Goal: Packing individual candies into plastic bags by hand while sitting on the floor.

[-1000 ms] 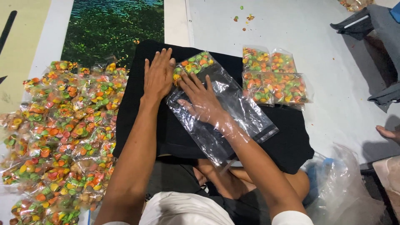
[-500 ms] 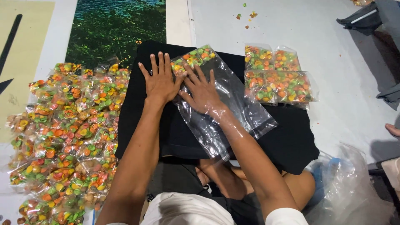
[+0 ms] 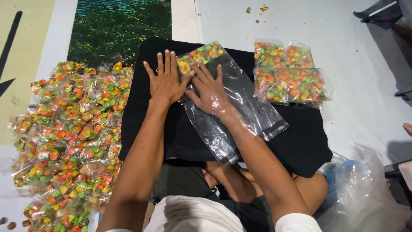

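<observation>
Black cloth (image 3: 296, 141) on floor, my hands flat.
Left hand (image 3: 165, 83) and right hand (image 3: 210, 92), fingers spread, press bag (image 3: 249, 103); sweets beyond fingertips.

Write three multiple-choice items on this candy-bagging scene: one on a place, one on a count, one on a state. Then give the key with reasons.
1. Where does the big heap of filled bags lie?
A. On the person's left, beside the black cloth
B. On top of the black cloth
C. At the far right edge

2. How many of the person's hands lie flat on the work?
A. None
B. One
C. Two

3. How full is the clear bag under the right hand?
A. Full to the mouth
B. Sweets only at its far end
C. Quite empty

Key: 1 A, the heap spreads over the floor left of the cloth. 2 C, the left hand and the right hand both press down, fingers spread. 3 B, coloured sweets fill only the far end; the rest is flat film.
</observation>
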